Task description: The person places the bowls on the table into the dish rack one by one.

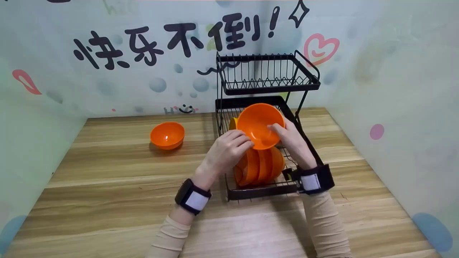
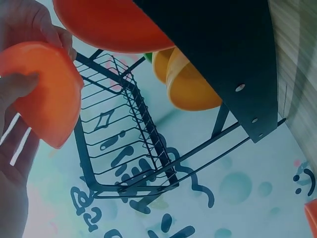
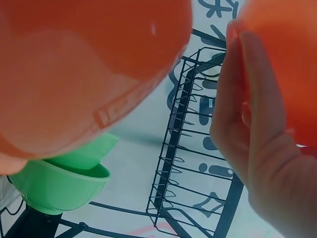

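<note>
An orange bowl (image 1: 258, 123) is held by both hands above the lower tier of the black dish rack (image 1: 263, 193), its inside facing the head camera. My right hand (image 1: 296, 143) grips its right side with the thumb inside. At the lower left rim, my left hand (image 1: 229, 148) pinches the bowl; in the left wrist view its thumb lies on the bowl's outer side (image 2: 54, 109). Below stand several orange bowls (image 1: 260, 168), on edge in a row in the rack. Another orange bowl (image 1: 167, 135) sits upright on the table, left of the rack.
Behind the held bowl, yellow bowls (image 2: 190, 89) stand in the rack, and green bowls (image 3: 62, 186) show in the right wrist view. The rack's upper wire tier (image 1: 269, 73) overhangs the back. Printed walls bound the wooden table (image 1: 118, 193) at the back and both sides.
</note>
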Available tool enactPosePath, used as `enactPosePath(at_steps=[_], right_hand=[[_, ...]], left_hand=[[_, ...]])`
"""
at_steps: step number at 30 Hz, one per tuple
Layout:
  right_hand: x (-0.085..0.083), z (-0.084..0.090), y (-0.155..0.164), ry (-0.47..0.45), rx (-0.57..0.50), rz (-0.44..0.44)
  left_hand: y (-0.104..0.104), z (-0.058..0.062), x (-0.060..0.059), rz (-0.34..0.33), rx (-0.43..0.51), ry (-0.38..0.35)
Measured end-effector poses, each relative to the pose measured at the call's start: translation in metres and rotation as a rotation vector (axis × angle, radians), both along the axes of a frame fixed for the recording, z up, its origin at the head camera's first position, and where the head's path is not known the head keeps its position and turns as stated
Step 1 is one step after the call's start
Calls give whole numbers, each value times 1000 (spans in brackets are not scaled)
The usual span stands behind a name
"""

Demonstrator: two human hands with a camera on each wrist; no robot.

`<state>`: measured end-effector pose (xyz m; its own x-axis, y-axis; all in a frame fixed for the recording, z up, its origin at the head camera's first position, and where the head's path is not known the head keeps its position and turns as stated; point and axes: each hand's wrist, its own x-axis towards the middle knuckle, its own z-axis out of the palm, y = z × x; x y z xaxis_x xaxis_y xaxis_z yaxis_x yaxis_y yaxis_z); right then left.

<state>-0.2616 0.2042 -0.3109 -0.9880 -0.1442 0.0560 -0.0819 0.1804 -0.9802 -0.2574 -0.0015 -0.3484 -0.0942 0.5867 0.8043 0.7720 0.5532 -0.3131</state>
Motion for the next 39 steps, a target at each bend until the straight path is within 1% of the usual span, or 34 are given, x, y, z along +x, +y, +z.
enactPosePath(at_steps=[4, 11, 13, 15, 17, 19, 23, 25, 28, 31, 35, 39], right_hand=[[-1, 1, 1, -3, -2, -12], [-2, 2, 6, 21, -2, -16], [-2, 2, 8, 35, -1, -15], [-1, 3, 10, 51, 2, -18], [-1, 3, 12, 66, 4, -22], [0, 4, 15, 73, 15, -30], [0, 6, 19, 77, 30, -45], [-1, 7, 21, 84, 46, -61], [-2, 8, 24, 86, 70, -89], [0, 10, 27, 71, 74, -94], [1, 11, 30, 56, 75, -100], [2, 13, 34, 75, 123, -133]], left_hand=[[-2, 0, -2, 6, 26, -15], [-11, 2, -7, 18, 74, -15], [-15, 1, -10, 31, 88, -37], [-20, -1, -14, 51, 106, -74], [-26, -3, -18, 83, 122, -128], [-33, -7, -23, 129, 136, -189], [-47, -14, -31, 240, 162, -305], [-54, -18, -35, 295, 177, -349], [-62, -24, -40, 372, 189, -400], [-69, -29, -44, 434, 188, -428], [-80, -34, -48, 476, 202, -462], [-90, -39, -52, 505, 230, -506]])
